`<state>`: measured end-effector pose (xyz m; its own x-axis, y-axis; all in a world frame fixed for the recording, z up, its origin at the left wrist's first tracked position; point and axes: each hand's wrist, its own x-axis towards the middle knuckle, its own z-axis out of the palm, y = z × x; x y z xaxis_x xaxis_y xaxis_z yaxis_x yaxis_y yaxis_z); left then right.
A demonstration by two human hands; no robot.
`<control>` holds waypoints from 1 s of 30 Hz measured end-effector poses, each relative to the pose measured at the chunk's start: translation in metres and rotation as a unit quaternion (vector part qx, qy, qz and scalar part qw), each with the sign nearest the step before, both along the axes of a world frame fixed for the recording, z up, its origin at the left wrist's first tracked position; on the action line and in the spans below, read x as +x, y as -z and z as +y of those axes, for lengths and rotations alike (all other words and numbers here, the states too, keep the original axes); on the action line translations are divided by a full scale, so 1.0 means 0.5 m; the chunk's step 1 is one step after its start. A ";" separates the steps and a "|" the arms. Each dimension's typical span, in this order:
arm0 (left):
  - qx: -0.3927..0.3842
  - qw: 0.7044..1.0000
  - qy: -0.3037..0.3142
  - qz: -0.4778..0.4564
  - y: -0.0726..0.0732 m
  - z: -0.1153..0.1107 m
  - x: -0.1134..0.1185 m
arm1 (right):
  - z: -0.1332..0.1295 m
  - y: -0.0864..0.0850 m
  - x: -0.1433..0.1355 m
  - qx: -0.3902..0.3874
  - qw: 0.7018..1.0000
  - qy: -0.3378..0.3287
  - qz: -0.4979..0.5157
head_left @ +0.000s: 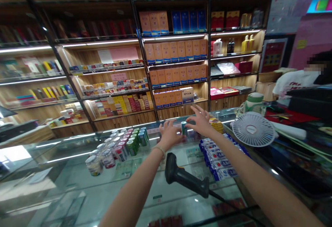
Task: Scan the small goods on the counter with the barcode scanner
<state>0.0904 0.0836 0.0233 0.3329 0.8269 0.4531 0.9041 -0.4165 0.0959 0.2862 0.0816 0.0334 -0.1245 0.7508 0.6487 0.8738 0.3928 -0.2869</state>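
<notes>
A small green-and-white canister (184,129) stands upright over the glass counter, between my two hands. My right hand (201,122) has its thumb and index fingertips against the canister's right side, its other fingers stretched out. On the other side, my left hand (170,133) is open with fingers spread, its thumb close to the canister's base. Left of my hands, several small containers (132,145) stand in rows, with green, pink and white ones among them. A black barcode scanner (185,178) lies below my hands, its cable running right. Blue-and-white packets (219,158) lie beneath my right forearm.
A white fan (252,129) and a green-and-white container (252,103) sit at the right. Yellow packs (216,126) lie behind my right wrist. Stocked shelves (178,78) line the wall beyond the glass counter (75,185). Another person (293,82) is at the far right.
</notes>
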 end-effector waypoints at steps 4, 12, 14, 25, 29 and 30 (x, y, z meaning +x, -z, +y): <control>-0.043 0.998 0.020 0.047 -0.002 0.046 0.030 | 0.023 0.005 0.031 -0.015 1.000 0.008 -0.023; -0.084 0.993 0.019 0.084 0.006 0.112 0.090 | 0.064 -0.008 0.077 -0.031 0.994 0.027 -0.105; -0.097 0.990 0.020 0.096 0.016 0.121 0.102 | 0.071 -0.001 0.082 -0.034 0.991 0.025 -0.128; -0.116 0.982 0.046 0.143 0.055 0.146 0.119 | 0.094 0.038 0.087 -0.012 0.984 0.004 -0.177; -0.105 0.984 0.043 0.137 0.054 0.143 0.116 | 0.096 0.041 0.090 -0.010 0.984 0.000 -0.177; -0.098 0.986 0.041 0.132 0.051 0.140 0.113 | 0.095 0.040 0.092 -0.009 0.984 -0.001 -0.177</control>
